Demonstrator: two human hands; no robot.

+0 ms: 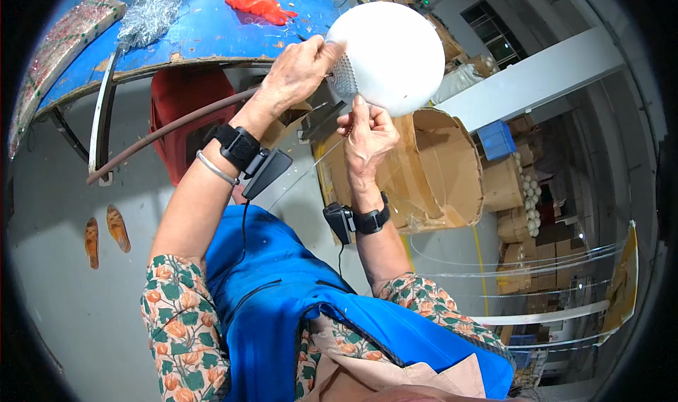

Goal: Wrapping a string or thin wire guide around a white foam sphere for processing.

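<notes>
A large white foam ball (395,49) is held up in front of me, with a patch of silver glittery covering (344,77) on its left side. My left hand (300,70) grips the ball at that silver patch, fingers closed on its edge. My right hand (367,130) is just below the ball, fingers pinched together on a thin clear thread that runs down from it. Both wrists wear black bands with small devices.
A blue worktable (212,21) lies beyond, carrying silver tinsel (150,10), a red piece (260,5) and a glittery board (63,38). An open cardboard box (438,169) sits below the ball; a red stool (187,109) stands under the table. More boxes stand at right.
</notes>
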